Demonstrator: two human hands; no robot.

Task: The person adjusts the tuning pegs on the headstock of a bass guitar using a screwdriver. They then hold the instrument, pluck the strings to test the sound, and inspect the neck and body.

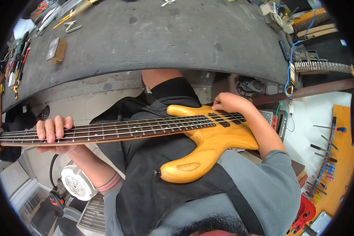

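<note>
An electric bass guitar lies across my lap, its glossy yellow-brown wooden body [208, 149] at the centre and its dark fretted neck [145, 129] reaching to the left. My left hand [54, 133] is closed round the neck near its far left end, fingers on the strings and thumb side underneath. Curled over the body's upper edge, my right hand [231, 103] has its fingertips by the strings and the black pickups [224, 122]; its thumb is partly hidden. The headstock is mostly out of sight at the left rim.
Ahead stands a dark grey workbench [165, 43]. A small wooden block [57, 50], screwdrivers [17, 70] and a clamp [71, 26] lie on its left. On the right are a loose fretted neck [322, 67] and a tool board [342, 157]. A white ventilated machine [78, 183] stands lower left.
</note>
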